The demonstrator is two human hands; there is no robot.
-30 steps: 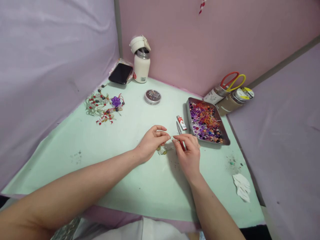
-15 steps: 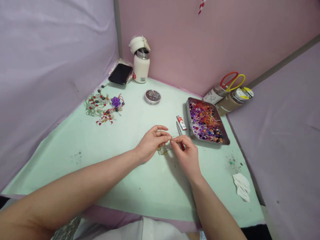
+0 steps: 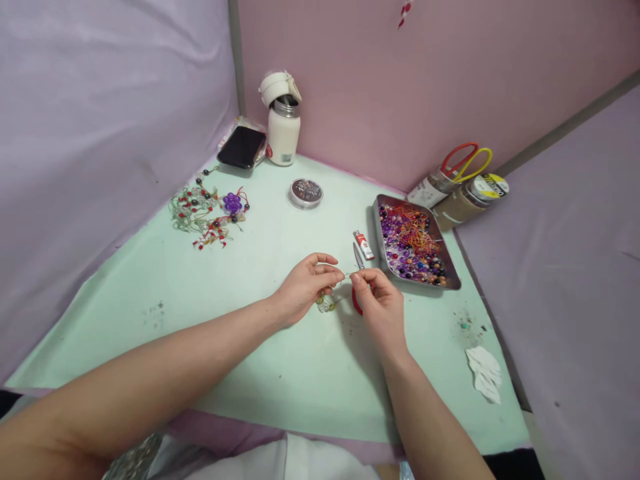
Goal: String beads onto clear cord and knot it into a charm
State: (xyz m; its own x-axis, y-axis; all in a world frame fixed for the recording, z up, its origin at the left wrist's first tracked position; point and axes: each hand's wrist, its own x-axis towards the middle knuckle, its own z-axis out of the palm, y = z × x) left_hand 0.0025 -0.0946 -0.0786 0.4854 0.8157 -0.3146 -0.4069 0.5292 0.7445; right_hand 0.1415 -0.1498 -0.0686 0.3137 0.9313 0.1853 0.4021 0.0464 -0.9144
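Note:
Between my two hands runs a thin cord [image 3: 348,275], pinched at one end by my left hand [image 3: 306,287] and at the other by my right hand [image 3: 381,308]. Just below my left fingertips hangs or lies a small beaded piece [image 3: 325,305] with clear and yellowish beads; I cannot tell whether it touches the table. Red-handled scissors [image 3: 357,301] lie partly hidden behind my right hand, blades pointing away. A red and white lighter [image 3: 363,245] rests beyond them.
A metal tray [image 3: 454,280] of purple, clear and dark beads stands right. Behind it are a cup with scissors [image 3: 427,190] and a jar [image 3: 463,200]. Finished beadwork [image 3: 200,210], a phone [image 3: 243,147], an uncapped bottle [image 3: 283,137], a round case [image 3: 305,193] and tissue [image 3: 484,373] lie around.
My right hand has moved slightly right, away from my left, so more cord shows between the fingertips. More of the scissors' red handle is visible. My left hand has hardly moved.

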